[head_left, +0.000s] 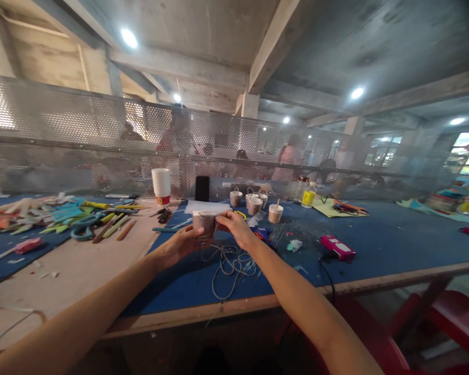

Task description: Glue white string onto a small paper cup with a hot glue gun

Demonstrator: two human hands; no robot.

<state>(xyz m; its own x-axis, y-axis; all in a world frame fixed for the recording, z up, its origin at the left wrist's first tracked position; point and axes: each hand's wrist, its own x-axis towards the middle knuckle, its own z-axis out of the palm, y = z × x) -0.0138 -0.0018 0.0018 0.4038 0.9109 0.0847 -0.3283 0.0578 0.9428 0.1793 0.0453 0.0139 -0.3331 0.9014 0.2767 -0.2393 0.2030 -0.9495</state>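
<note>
Both my arms reach out over a blue work table point(394, 239). My left hand point(177, 245) cups a small greyish paper cup point(204, 225) from below and from the left. My right hand point(236, 226) pinches the cup's rim on its right side, fingers closed on it. The cup is held just above the table, upright. A tangle of grey cord point(230, 265) lies on the blue surface directly under my hands.
Several similar small cups point(254, 202) stand behind, with a stack of white cups point(161, 185), a dark phone point(202, 188), a yellow-labelled bottle point(308, 197) and a pink glue gun point(338, 247). Coloured sticks and scissors point(84, 225) lie left. A mesh fence point(82, 140) backs the table; people sit beyond it.
</note>
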